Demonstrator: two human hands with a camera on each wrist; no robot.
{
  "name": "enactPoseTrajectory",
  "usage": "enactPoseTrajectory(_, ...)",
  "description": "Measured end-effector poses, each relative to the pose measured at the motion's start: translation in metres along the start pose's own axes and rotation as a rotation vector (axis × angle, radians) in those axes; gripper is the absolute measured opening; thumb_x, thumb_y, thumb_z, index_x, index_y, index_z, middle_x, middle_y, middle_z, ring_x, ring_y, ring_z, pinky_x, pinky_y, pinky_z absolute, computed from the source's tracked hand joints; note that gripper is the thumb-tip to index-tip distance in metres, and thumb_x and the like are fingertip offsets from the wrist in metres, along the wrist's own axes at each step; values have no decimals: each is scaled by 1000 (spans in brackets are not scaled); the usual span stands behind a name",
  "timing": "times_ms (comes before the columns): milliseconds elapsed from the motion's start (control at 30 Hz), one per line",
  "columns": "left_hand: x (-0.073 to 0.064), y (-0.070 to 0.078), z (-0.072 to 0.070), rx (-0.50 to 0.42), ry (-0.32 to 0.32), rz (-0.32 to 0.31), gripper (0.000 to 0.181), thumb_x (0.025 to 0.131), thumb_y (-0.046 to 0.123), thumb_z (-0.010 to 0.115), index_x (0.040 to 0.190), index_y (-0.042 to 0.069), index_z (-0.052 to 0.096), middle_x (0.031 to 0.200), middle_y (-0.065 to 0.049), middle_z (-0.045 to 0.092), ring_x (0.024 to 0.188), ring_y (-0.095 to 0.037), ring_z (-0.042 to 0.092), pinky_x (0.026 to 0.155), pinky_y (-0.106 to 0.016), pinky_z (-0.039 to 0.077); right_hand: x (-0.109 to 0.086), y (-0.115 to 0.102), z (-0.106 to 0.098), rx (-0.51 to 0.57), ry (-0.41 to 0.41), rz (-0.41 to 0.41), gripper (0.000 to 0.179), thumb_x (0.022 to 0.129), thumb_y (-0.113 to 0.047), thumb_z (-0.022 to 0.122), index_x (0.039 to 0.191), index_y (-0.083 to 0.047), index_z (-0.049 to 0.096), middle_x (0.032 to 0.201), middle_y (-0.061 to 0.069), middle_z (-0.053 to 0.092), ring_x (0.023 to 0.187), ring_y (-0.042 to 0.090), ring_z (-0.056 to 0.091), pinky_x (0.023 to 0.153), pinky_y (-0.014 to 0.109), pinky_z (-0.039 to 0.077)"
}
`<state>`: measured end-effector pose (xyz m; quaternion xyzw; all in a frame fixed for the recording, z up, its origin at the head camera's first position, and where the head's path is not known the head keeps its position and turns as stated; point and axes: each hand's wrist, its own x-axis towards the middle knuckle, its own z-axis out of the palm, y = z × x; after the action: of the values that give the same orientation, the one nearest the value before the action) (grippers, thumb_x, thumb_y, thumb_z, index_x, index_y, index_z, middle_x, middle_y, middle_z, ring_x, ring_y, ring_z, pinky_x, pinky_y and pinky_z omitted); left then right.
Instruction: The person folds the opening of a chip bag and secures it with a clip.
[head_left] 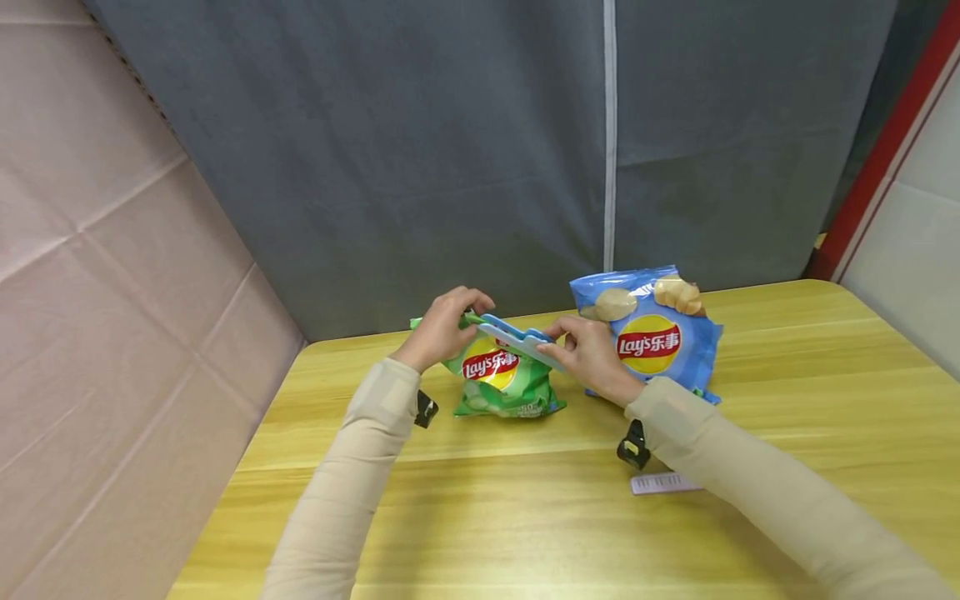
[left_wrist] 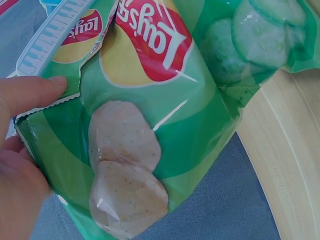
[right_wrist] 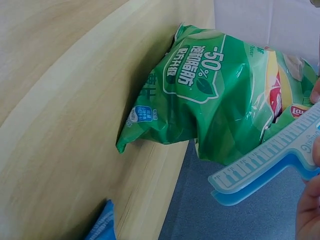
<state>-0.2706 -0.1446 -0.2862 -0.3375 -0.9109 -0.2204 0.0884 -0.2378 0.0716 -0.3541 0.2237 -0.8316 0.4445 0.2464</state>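
A green Lay's chip bag (head_left: 510,396) stands on the table with its top folded over. My left hand (head_left: 447,327) pinches the folded top at its left corner; the thumb presses on the flap (left_wrist: 82,37) in the left wrist view. My right hand (head_left: 588,354) pinches a light-blue bag clip (head_left: 517,337) along the fold. In the right wrist view the clip's two long arms (right_wrist: 270,155) stand slightly apart. Whether the flap lies between those arms I cannot tell.
A larger blue Lay's bag (head_left: 648,342) stands behind and right of my right hand, near the grey curtain (head_left: 450,167). A pale purple clip (head_left: 663,483) lies on the wooden table (head_left: 525,517), partly under my right forearm.
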Motion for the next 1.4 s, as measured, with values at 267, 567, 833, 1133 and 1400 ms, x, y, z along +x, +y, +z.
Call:
enactPoseTrajectory(267,-1,1,-2,9,-7,-9,29,78,-7,60,105,6,60,92,-5,54,88,-18,51,79,-32,44,4,-2,3,-3,-6,-4,15,70,-9,74,79,-1,65,57,1,47,47,11,38,42,21,30)
enactPoseTrajectory(567,0,0,-2,14,-7,-7,31,78,-2,63,108,6,59,95,-6,55,88,-19,51,78,-33,44,10,-5,3,9,-19,-35,13,71,-9,73,77,-3,64,67,2,55,48,9,37,43,22,31)
enactPoseTrajectory(833,1,1,-3,21,-15,2,35,77,-2,64,111,5,57,96,-8,55,88,-19,51,78,-34,45,13,-9,2,16,-35,-22,13,72,-9,73,77,-3,63,69,2,56,49,11,39,43,22,31)
enactPoseTrajectory(1133,0,0,-2,14,-36,-9,37,77,-3,64,111,6,56,100,-10,55,89,-20,51,79,-33,44,15,-12,3,21,-50,-6,12,72,-10,73,78,-3,64,71,4,58,48,17,41,41,22,30)
enactPoseTrajectory(1400,0,0,-1,-3,-38,-15,36,77,-3,63,111,6,56,104,-12,55,92,-21,51,80,-34,43,15,-14,4,28,-74,35,13,73,-12,72,80,-4,65,75,4,59,49,13,40,41,22,31)
